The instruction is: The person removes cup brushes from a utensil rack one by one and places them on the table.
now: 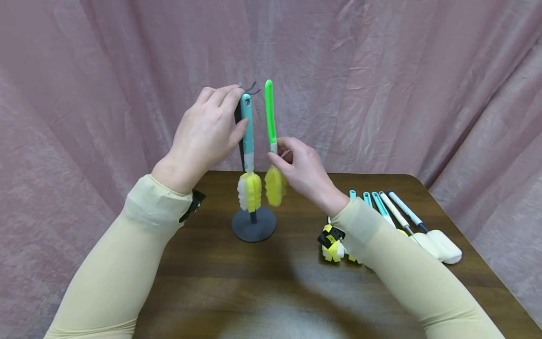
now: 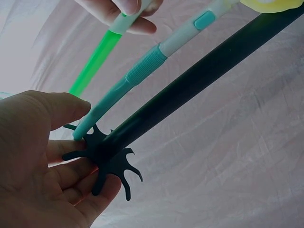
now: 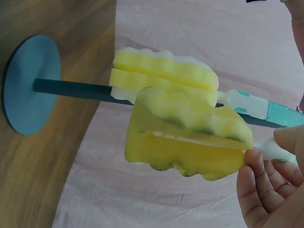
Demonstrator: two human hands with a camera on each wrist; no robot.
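Head view: brown table (image 1: pixel 220 282), dark stand (image 1: pixel 253 225) upright at its middle. Left hand (image 1: pixel 208 134) curled around teal brush (image 1: pixel 247 136) hanging by stand's top hooks (image 2: pixel 107 159). Right hand (image 1: pixel 306 173) pinching green brush (image 1: pixel 270 122) just beside it, yellow sponge head (image 3: pixel 185 142) hanging off the table

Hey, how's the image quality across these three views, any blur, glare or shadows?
Head view: even light, sharp, soft arm shadows on the table. Left wrist view: left hand and black stand dark against a bright curtain. Right wrist view: yellow sponge close and slightly soft.
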